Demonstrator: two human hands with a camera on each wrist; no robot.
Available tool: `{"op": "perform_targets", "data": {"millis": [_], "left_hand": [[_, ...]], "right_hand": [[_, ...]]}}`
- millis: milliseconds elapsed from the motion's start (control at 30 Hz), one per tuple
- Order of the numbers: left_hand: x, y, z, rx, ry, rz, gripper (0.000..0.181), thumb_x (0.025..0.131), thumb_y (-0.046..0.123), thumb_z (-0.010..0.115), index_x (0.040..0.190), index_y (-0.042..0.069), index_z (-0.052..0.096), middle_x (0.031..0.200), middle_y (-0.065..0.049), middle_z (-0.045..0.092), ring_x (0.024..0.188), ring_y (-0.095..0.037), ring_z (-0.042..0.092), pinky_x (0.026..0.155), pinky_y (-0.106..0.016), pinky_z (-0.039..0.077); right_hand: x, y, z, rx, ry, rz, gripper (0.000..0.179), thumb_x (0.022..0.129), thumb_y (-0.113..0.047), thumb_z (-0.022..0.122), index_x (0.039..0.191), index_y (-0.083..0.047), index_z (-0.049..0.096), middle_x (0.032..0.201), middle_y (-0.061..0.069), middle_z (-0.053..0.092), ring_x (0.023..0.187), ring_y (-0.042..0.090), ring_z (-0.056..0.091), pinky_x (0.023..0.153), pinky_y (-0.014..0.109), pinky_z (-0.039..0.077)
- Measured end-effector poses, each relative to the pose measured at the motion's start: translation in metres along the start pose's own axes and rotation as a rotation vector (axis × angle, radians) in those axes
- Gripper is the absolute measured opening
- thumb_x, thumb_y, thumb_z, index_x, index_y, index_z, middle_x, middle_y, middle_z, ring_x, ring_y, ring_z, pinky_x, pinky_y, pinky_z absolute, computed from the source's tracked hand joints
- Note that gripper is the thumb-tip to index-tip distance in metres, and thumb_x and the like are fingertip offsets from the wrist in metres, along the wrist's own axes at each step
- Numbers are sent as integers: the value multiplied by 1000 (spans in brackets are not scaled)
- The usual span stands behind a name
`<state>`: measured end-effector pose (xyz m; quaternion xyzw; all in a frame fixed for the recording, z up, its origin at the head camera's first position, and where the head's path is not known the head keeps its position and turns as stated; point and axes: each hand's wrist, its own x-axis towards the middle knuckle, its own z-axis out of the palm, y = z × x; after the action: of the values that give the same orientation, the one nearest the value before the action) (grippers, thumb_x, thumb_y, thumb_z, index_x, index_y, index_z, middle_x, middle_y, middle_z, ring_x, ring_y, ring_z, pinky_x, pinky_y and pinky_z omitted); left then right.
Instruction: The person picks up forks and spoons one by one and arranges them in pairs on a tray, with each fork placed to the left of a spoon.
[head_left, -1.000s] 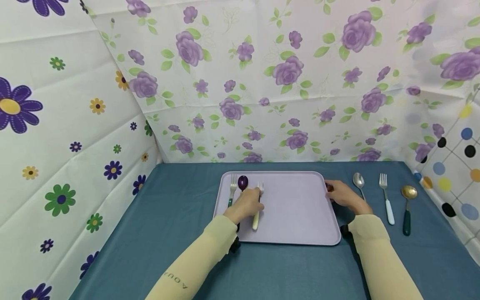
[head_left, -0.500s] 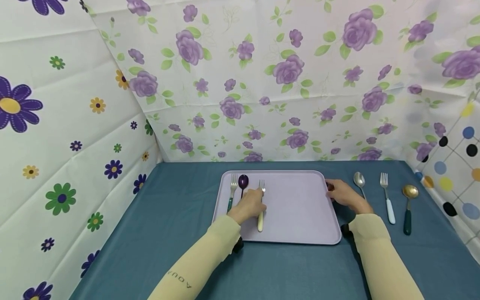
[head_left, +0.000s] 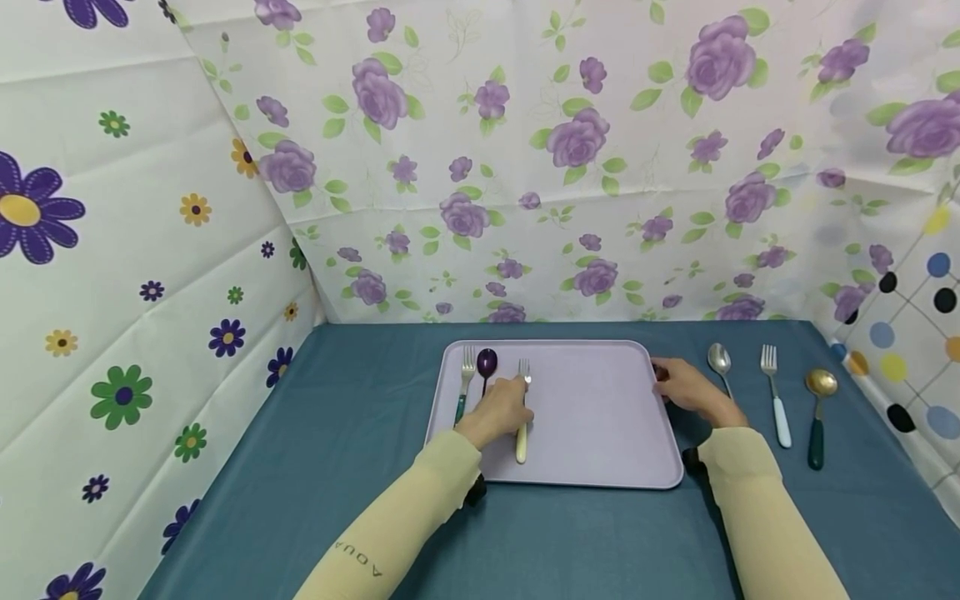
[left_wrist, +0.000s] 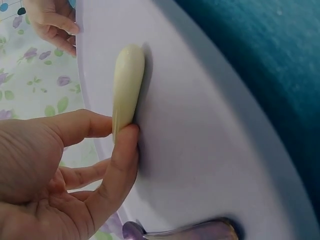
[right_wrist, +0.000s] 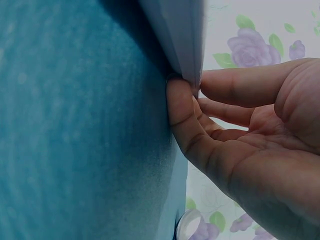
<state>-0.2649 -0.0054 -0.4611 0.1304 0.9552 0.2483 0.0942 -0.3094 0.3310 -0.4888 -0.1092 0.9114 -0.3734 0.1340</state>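
Observation:
My left hand [head_left: 498, 412] pinches a fork [head_left: 521, 446] between thumb and finger where its pale yellow handle narrows. The fork lies along the left part of a lilac tray [head_left: 600, 417], tines pointing to the far side. Left of it on the tray are a dark purple spoon [head_left: 487, 363] and a green-handled fork [head_left: 468, 367], both partly hidden by that hand. At the tray's right rim, my right hand [head_left: 690, 390] grips the edge; in the right wrist view its thumb and index finger [right_wrist: 182, 110] close on the rim from both sides.
On the blue cloth [head_left: 360, 417] right of the tray lie a silver spoon [head_left: 719, 358], a fork with a light blue handle [head_left: 781, 421] and a gold spoon with a dark green handle [head_left: 817, 442]. A flowered sheet [head_left: 525, 242] hangs behind the table.
My left hand has slid the yellow-handled fork slightly right over the tray, away from the purple spoon, then stopped. The right hand has stayed on the rim.

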Motion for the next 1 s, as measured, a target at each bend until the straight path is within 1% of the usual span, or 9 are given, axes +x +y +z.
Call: {"op": "perform_targets", "data": {"millis": [167,300,433,533,633,700,833,1000], "left_hand": [[1,-1,1,-3,4,0,32,90,7,78,114,-3,60,83,-12,62,59,-16,59,50,-24,48],[1,-2,0,2,12,5,28,92,9,76,110,-1,59,84,-13,61,58,-16,59,50,-24,48],[0,-3,-3,44,26,29,24,93,12,74,105,0,58,82,-11,59,63,-18,57,55,-28,48],[-1,-4,-5,77,31,54,25,95,14,73,110,-1,61,88,-12,62,70,-19,57,62,-31,51],[-1,-4,-8,95,40,73,32,96,16,72,120,-3,63,101,-15,65,78,-19,57,71,-34,54],[0,-5,-9,92,45,74,35,97,16,72,125,-3,64,109,-18,66,81,-20,58,75,-35,55],[1,-6,-10,82,63,68,37,98,18,70,130,1,66,115,-19,66,81,-21,60,73,-38,56],[0,-6,-12,84,83,66,36,99,19,68,131,3,67,117,-18,67,81,-23,61,73,-41,57]], "right_hand": [[1,0,0,-4,4,-6,58,99,5,51,151,22,31,101,22,60,88,28,61,78,42,57],[1,0,0,-6,5,-5,58,99,5,51,150,22,32,101,23,60,87,29,61,78,42,57],[0,0,-1,-10,9,0,58,98,5,51,150,22,32,101,23,60,87,29,61,77,41,57],[0,0,-1,-14,7,-1,58,98,5,51,150,22,32,101,22,60,86,28,61,77,41,56],[0,0,-1,-12,-1,0,58,99,5,51,150,22,31,101,23,60,86,28,62,77,42,56],[0,0,-1,-11,-7,1,58,99,5,51,150,23,31,102,23,60,87,29,62,77,42,56],[0,-1,-1,-7,-7,5,58,99,5,51,151,22,31,103,24,60,88,29,62,79,44,57],[-1,-1,0,-3,-4,9,57,99,5,51,150,22,32,104,24,60,89,30,61,80,44,57]]}}
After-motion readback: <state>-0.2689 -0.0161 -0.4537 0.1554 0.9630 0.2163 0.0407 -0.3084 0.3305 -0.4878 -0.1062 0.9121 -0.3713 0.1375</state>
